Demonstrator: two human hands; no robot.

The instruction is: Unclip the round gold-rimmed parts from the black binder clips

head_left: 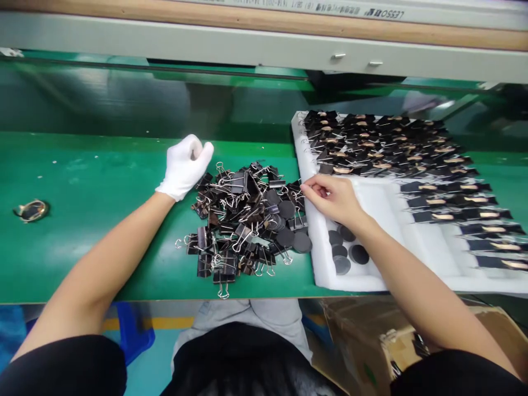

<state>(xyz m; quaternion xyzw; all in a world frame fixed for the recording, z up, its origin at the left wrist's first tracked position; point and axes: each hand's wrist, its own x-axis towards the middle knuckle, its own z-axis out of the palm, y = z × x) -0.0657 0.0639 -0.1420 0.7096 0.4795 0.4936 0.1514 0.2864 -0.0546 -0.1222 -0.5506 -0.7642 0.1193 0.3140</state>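
Note:
A white glove covers my left hand (184, 165), which is curled closed with thumb and fingers drawn together. It hovers at the upper left of a heap of black binder clips (231, 220). Whatever it may hold is hidden. My right hand (333, 199) is bare, with its fingers pinched over the left rim of a white foam tray (367, 283). Nothing shows clearly between those fingertips. Flat black discs (302, 242) lie among the clips on the heap's right side. More dark discs (341, 264) rest in the tray's near-left compartment, below my right wrist.
Rows of binder clips clamped on dark pieces (371, 144) fill the tray's back and right. A gold-coloured watch-like object (33, 210) lies at the left on the green table (103, 181). Behind runs a grey rail (206, 47); a cardboard box (355, 341) stands below the table edge.

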